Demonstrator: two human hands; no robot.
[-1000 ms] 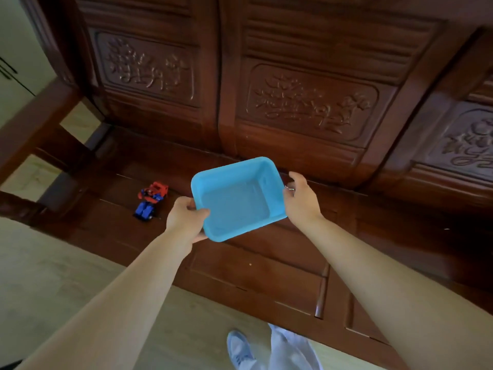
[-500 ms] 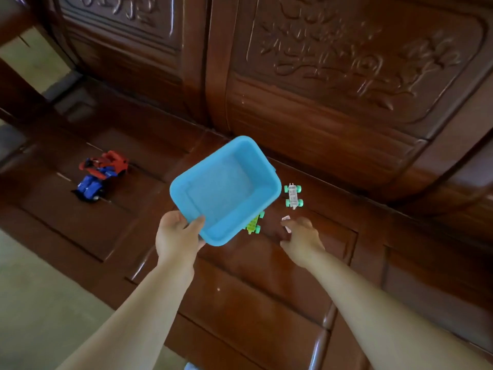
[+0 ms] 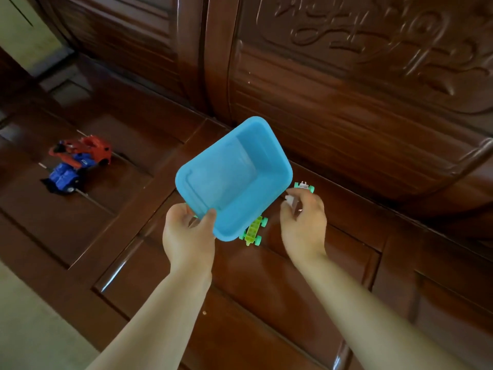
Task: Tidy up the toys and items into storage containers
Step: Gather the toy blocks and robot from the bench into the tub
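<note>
**Right hand closing on the white wheeled toy**

Head view: the left hand (image 3: 190,233) grips the near rim of the empty blue tub (image 3: 234,177), fingers curled round it, held tilted above the wooden bench seat (image 3: 120,236). The right hand (image 3: 302,225) pinches a small white piece (image 3: 289,199). The white toy car (image 3: 304,186) lies at its twelve o'clock, just beyond the fingertips; the green brick car (image 3: 253,231), long axis toward eleven, lies at nine; the red-blue robot truck (image 3: 78,162) far left.

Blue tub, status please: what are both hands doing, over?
Left hand grips blue tub, empty. Right hand pinches small white piece. Green car and robot toy not yet collected.
</note>
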